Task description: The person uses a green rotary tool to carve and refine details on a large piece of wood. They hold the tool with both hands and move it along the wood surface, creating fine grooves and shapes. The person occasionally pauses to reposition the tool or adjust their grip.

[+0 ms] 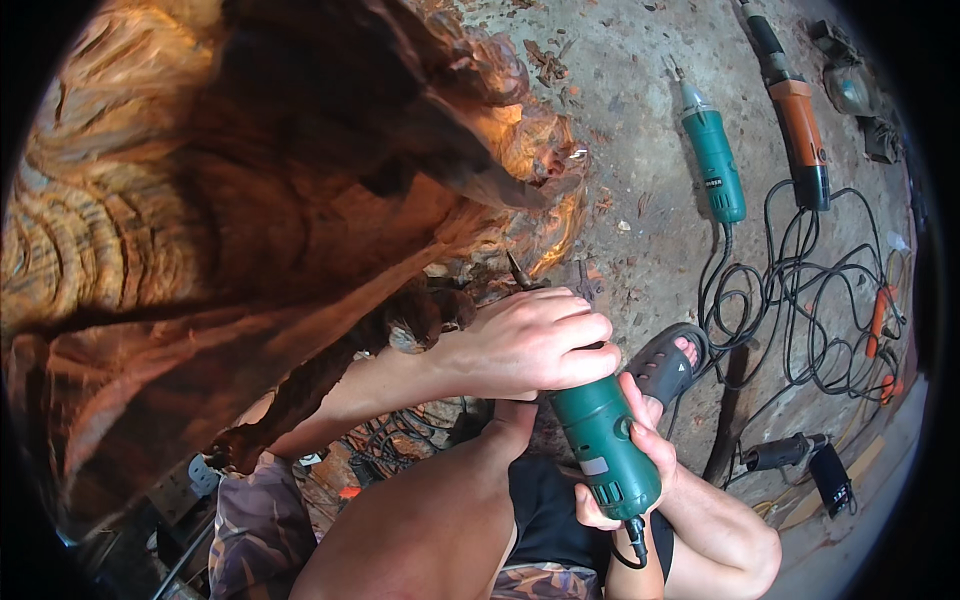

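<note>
I hold a green power die grinder (605, 450) in both hands. My left hand (530, 340) wraps its front end, and my right hand (640, 450) grips its rear body near the cord. The grinder's bit (520, 272) touches the lower edge of a large reddish-brown carved wood root (250, 200) that fills the left half of the view. The carved spot glows orange in the light.
Two more grinders lie on the dusty concrete floor at the upper right, one teal (715, 160) and one orange and black (800, 125). Tangled black cables (800, 300) spread beside them. My foot in a grey sandal (668, 362) rests near the cables. A small black tool (790, 452) lies lower right.
</note>
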